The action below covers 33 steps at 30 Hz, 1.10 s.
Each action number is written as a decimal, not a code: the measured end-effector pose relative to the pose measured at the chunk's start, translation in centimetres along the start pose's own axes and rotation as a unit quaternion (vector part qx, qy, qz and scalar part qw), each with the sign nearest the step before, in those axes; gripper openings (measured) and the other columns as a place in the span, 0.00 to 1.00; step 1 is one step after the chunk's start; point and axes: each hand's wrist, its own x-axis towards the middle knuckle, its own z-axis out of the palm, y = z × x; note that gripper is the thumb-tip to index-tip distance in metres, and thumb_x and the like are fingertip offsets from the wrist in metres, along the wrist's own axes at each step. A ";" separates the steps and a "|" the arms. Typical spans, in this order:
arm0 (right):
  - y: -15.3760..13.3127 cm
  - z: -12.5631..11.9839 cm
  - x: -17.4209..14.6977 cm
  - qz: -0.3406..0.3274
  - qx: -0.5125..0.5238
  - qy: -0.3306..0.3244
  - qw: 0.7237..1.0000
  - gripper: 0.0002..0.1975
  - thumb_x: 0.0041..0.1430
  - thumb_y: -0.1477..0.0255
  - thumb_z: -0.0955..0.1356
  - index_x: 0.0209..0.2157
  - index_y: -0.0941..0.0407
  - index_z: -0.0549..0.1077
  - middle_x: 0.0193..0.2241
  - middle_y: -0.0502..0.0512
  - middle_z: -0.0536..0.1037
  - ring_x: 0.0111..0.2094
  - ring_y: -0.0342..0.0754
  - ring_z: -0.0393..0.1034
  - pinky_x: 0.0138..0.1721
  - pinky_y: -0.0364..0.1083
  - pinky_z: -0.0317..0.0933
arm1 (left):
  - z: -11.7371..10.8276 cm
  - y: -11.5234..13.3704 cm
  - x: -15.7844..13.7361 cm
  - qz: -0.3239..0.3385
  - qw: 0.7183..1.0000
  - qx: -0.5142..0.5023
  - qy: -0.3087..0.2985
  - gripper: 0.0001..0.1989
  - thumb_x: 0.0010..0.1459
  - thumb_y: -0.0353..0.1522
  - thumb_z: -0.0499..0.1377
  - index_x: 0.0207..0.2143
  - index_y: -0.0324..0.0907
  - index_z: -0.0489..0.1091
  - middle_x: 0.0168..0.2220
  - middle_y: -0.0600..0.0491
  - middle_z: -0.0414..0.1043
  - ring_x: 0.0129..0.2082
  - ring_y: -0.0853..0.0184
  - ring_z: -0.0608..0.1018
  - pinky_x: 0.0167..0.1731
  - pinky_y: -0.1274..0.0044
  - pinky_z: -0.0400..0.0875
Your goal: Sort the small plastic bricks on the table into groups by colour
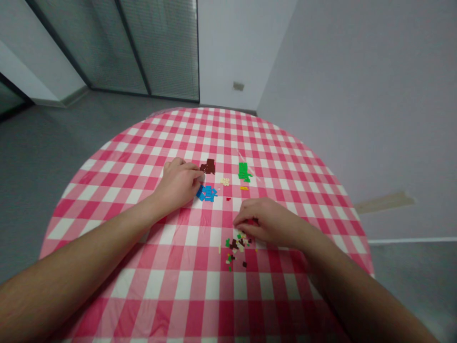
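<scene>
My left hand (183, 183) rests on the table with its fingers curled together. Its fingertips are beside a pile of dark brown building pieces (210, 166), and blue pieces (207, 193) lie just below them. Whatever the left fingers hold, if anything, is hidden. Thumb and fingers of my right hand (266, 220) come together in a pinch at the upper edge of a loose mix of small brown, green, cream and yellow pieces (235, 245). Anything in that pinch is too small to make out.
Beyond the right hand lie green pieces (243, 171), yellow pieces (244, 188), cream pieces (224, 181) and a small red piece (228, 199). A red-and-white checked cloth (160, 281) covers the round table. A wall (357, 95) stands close on the right.
</scene>
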 end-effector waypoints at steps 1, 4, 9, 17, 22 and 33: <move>0.0 -0.2 -0.2 0.004 -0.008 -0.014 1.000 0.10 0.57 0.80 0.68 0.31 0.54 0.82 0.29 0.52 0.81 0.29 0.45 0.73 0.31 0.44 0.63 | 0.0 0.0 0.0 0.003 1.000 -0.006 0.014 0.13 0.60 0.30 0.55 0.35 0.45 0.81 0.41 0.47 0.80 0.41 0.52 0.71 0.39 0.62 0.59; 0.1 -0.5 -0.5 0.015 -0.010 -0.032 0.999 0.14 0.53 0.83 0.67 0.30 0.52 0.82 0.29 0.51 0.81 0.28 0.45 0.74 0.29 0.43 0.63 | -0.2 0.2 -0.2 0.017 0.998 -0.025 0.049 0.12 0.60 0.31 0.55 0.36 0.44 0.81 0.40 0.47 0.80 0.41 0.54 0.72 0.40 0.63 0.60; 0.6 -0.1 -0.7 0.025 0.025 -0.017 0.999 0.15 0.48 0.84 0.68 0.28 0.51 0.82 0.26 0.50 0.81 0.25 0.44 0.73 0.28 0.42 0.62 | -1.2 1.7 -0.9 0.100 0.989 -0.103 0.036 0.12 0.60 0.28 0.54 0.36 0.42 0.80 0.36 0.49 0.79 0.38 0.59 0.74 0.43 0.65 0.64; 0.8 0.1 -0.1 0.000 0.013 0.009 1.000 0.11 0.55 0.81 0.69 0.30 0.52 0.82 0.29 0.51 0.81 0.29 0.44 0.73 0.32 0.43 0.64 | -1.8 4.6 -2.6 0.156 0.967 -0.199 0.013 0.12 0.59 0.26 0.54 0.36 0.42 0.78 0.35 0.51 0.78 0.37 0.61 0.74 0.40 0.67 0.65; 1.4 0.6 0.7 0.067 0.132 0.148 0.978 0.05 0.60 0.71 0.70 0.36 0.52 0.82 0.31 0.51 0.83 0.32 0.45 0.76 0.34 0.44 0.67 | -1.4 5.5 -3.1 0.181 0.952 -0.238 0.069 0.09 0.64 0.29 0.57 0.42 0.43 0.76 0.38 0.51 0.79 0.38 0.63 0.75 0.41 0.68 0.66; 1.3 1.7 1.4 0.072 0.214 0.178 0.958 0.08 0.60 0.70 0.69 0.34 0.51 0.83 0.32 0.51 0.84 0.33 0.46 0.77 0.35 0.45 0.69 | -1.1 5.4 -2.8 0.165 0.949 -0.251 0.099 0.05 0.65 0.33 0.60 0.38 0.44 0.76 0.36 0.53 0.80 0.36 0.65 0.76 0.40 0.69 0.67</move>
